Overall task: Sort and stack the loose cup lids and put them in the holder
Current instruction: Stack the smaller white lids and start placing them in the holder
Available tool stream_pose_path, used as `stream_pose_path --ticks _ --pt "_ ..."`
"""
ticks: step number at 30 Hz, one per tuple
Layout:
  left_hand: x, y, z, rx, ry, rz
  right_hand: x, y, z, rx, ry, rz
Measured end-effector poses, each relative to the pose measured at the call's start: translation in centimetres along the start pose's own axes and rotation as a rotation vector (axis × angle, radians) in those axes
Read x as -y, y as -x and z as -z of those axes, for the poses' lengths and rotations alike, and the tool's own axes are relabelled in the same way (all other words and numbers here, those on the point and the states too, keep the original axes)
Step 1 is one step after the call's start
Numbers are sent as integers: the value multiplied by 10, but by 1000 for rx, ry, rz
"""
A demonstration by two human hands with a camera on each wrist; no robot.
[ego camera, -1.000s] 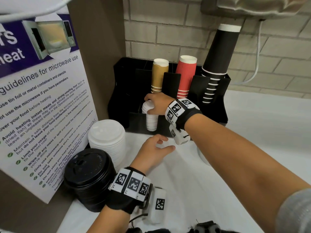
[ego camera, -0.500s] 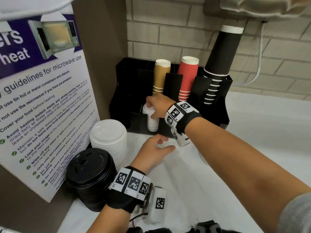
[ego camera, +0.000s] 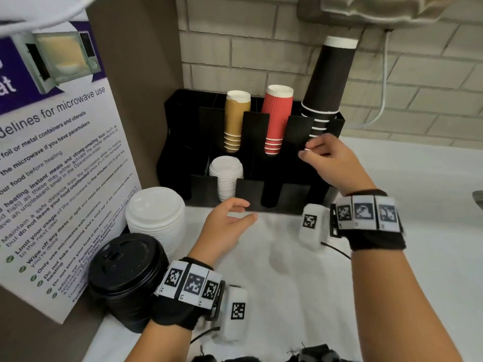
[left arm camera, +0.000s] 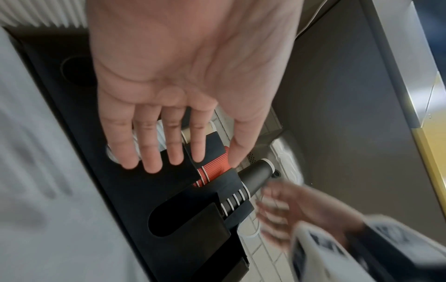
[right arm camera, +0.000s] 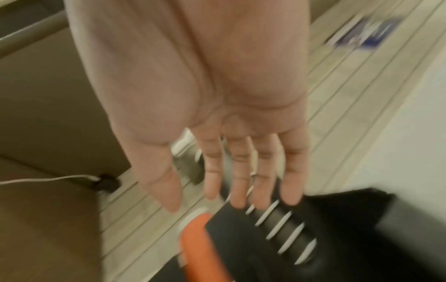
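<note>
A stack of small white lids [ego camera: 226,176] stands in the front left slot of the black holder [ego camera: 251,194]. On the counter beside the holder sit a stack of larger white lids [ego camera: 155,212] and a stack of black lids [ego camera: 128,273]. My right hand [ego camera: 308,150] hovers in front of the tall black cup stack [ego camera: 329,79], fingers loose and empty; the right wrist view shows my right hand [right arm camera: 217,204] with straight fingers. My left hand [ego camera: 235,215] lies flat and empty just before the holder's front wall, and in the left wrist view its fingers [left arm camera: 152,152] are spread.
Brown cups [ego camera: 236,121] and red ribbed cups [ego camera: 277,118] fill the holder's rear slots. A microwave guideline poster [ego camera: 52,165] leans at the left behind the lid stacks. The white counter [ego camera: 287,270] stretches right, with a brick wall behind.
My right hand has let go of the small white lids in the holder slot and moved right, to the front of the black cups. The left hand has stayed put.
</note>
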State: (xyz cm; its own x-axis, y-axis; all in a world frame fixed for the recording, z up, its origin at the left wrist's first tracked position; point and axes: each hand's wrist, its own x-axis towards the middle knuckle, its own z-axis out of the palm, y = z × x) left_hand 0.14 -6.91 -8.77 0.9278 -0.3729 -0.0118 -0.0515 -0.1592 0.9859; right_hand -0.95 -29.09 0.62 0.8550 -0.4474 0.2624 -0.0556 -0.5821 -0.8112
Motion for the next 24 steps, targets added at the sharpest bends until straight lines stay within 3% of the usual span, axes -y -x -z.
stream_pose_path --ticks 3,6,13,20,24 --pt "0 0 -2 -12 -3 -18 -41 28 32 -9 207 -337" --pt "0 0 -6 5 -10 -15 -64 47 30 110 326 -492" --pt "1 -2 -11 58 -39 -15 -79 53 -1 223 360 -502" --pt "0 -3 -8 49 -32 -35 -75 51 4 174 400 -503" --pt "-3 2 -11 79 -39 -90 -55 51 14 118 250 -348"
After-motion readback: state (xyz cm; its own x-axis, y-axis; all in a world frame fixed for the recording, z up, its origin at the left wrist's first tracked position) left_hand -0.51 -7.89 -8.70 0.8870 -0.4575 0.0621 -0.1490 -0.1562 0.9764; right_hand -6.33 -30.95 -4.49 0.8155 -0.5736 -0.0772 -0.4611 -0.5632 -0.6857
